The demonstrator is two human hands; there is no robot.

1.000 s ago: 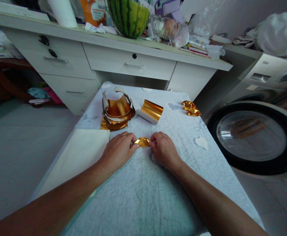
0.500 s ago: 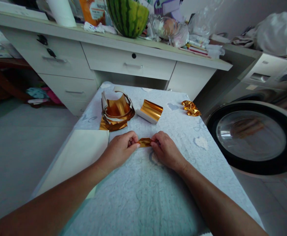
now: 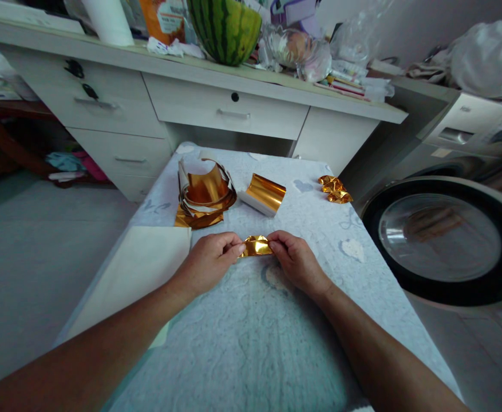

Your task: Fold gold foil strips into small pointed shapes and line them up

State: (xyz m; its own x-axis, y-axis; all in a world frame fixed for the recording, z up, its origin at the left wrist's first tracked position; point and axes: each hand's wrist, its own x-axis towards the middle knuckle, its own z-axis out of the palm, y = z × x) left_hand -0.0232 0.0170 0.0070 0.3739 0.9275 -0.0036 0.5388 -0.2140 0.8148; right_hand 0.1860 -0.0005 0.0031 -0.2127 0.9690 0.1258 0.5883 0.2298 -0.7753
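- Well left of the strip, the table point(image 3: 251, 349) has an edge dropping to the floor point(image 3: 83, 252); a pale sheet point(image 3: 139, 257) lies along it, partly under the left arm point(image 3: 117, 332).
- Beyond the strip, to its left, a stack point(image 3: 208, 187) of curled gold and flat gold foil seems unworked, the share left to do.
- At the strip's left end, the left hand point(image 3: 214, 256) pinches it between thumb and fingers.
- The strip point(image 3: 257, 246) sits between both hands, bent and creased; I'd judge it partly shaped.
- Straight beyond the strip, a curl point(image 3: 265, 193) of foil lies apart, apparently untouched.
- At the strip's right end, the right hand point(image 3: 296, 257) pinches it likewise.
- Well right of the strip and farther off, small gold pieces point(image 3: 335, 187) look done, near the table's right edge.
- Rightmost from the strip, the washer door point(image 3: 439, 234) stands open past that edge; there's elbow room on the strip's near side.
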